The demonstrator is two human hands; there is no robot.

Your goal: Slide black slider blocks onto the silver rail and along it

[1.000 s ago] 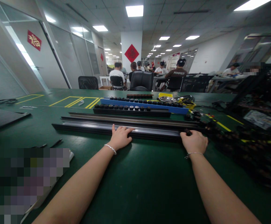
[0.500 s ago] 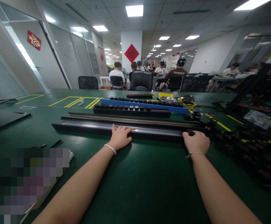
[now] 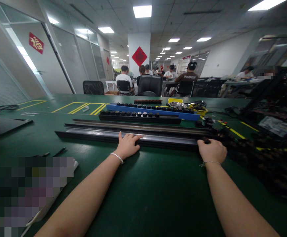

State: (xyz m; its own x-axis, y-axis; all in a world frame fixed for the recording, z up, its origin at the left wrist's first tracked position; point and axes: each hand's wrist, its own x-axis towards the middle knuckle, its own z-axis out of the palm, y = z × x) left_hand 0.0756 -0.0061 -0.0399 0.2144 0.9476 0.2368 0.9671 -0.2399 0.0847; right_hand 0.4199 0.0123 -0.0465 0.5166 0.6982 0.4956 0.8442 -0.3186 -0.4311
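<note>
1. Nearest us, on the green bench (image 3: 145, 200): a pixelated item (image 3: 37, 191) at left, its identity not readable; a dark pile (image 3: 264, 164) at right, too dim to sort.
2. Left hand (image 3: 128, 145): grip loose, fingers spread, resting on the front rail (image 3: 168, 140) near its middle. We see no squeeze on the wall.
3. Right hand (image 3: 212, 150): grip closed on a small dark piece (image 3: 206, 141) whose top shows beside the thumb; the rest is hidden in the fist.
4. Key relation: the front rail's long axis runs left to right, its right end slightly nearer us. From the right grip it extends leftward; that hand is nearer the right end and covers it. The left grip sits directly on the rail, with length to either side. Whether the dark piece touches the channel, we cannot tell.
5. Just beyond: a back rail (image 3: 138, 125), roughly parallel.
6. Further: a black rail (image 3: 138, 118) carrying a row of small parts, then a blue rail (image 3: 185, 116) with more.
7. Beyond these: a shiny dish (image 3: 176, 105); past the bench, seated people (image 3: 124, 79).
</note>
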